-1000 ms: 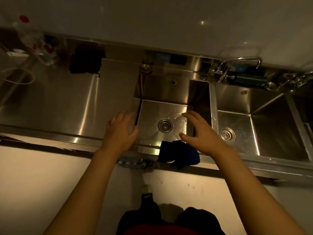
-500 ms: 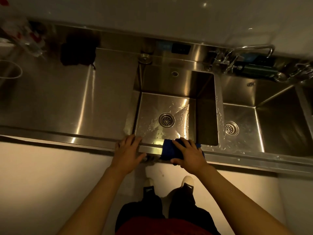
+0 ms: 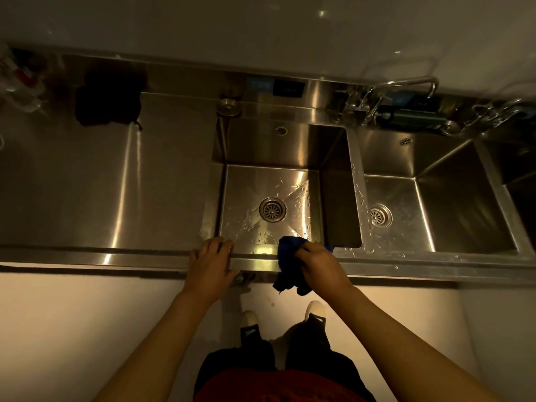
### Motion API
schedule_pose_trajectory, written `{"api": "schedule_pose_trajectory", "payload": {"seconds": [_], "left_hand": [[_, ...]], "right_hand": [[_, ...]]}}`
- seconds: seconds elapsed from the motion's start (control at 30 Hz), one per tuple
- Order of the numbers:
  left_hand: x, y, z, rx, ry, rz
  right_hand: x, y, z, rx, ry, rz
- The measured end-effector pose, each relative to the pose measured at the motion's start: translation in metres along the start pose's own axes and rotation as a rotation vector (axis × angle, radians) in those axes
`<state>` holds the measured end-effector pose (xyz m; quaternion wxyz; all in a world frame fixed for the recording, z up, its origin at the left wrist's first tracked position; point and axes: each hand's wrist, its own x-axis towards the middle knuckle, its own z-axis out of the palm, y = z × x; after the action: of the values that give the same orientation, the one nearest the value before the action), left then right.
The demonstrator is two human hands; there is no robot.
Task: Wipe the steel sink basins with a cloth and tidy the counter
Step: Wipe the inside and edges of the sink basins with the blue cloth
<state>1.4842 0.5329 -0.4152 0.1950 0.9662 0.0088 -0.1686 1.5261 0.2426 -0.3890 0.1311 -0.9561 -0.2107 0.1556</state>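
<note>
Steel counter [image 3: 87, 184], dark rag [image 3: 108, 101] behind

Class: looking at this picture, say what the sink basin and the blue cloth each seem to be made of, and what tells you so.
Basin: apparently brushed stainless steel; grey metal sheen, streaked highlights, beaded water drops on the floor.
Cloth: a soft fabric, matt and possibly microfibre; it bunches and droops limply where the right hand grips it.

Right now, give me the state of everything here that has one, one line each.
blue cloth: gripped, draped over the sink's front rim
right hand: gripping the blue cloth
left hand: flat on the front rim
left basin: wet, droplets on floor
right basin: holds nothing
faucet: no water running
</note>
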Motion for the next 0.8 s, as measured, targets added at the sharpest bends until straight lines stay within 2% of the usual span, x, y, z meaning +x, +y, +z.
{"api": "schedule_pose_trajectory", "payload": {"seconds": [0.1, 0.23, 0.33, 0.47, 0.57, 0.7, 0.8], "left_hand": [[0.006, 0.001, -0.010, -0.029, 0.044, 0.037], [0.013, 0.007, -0.030, -0.061, 0.125, 0.066], [0.016, 0.009, -0.050, -0.092, 0.209, 0.090], [0.019, 0.002, -0.067, -0.110, 0.312, 0.083], [0.016, -0.006, -0.067, -0.122, 0.320, 0.053], [0.005, -0.015, -0.052, -0.131, 0.278, -0.008], [-0.005, -0.019, -0.041, -0.145, 0.249, -0.047]], "right_hand": [[0.011, -0.012, -0.034, 0.083, 0.191, -0.033], [0.027, -0.034, -0.075, 0.136, 0.339, -0.054], [0.038, -0.056, -0.098, 0.154, 0.470, -0.159], [0.046, -0.076, -0.106, 0.192, 0.545, -0.230], [0.039, -0.081, -0.082, 0.251, 0.452, -0.197], [0.021, -0.088, -0.023, 0.367, 0.163, -0.099], [0.018, -0.085, 0.015, 0.199, -0.015, -0.084]]}}
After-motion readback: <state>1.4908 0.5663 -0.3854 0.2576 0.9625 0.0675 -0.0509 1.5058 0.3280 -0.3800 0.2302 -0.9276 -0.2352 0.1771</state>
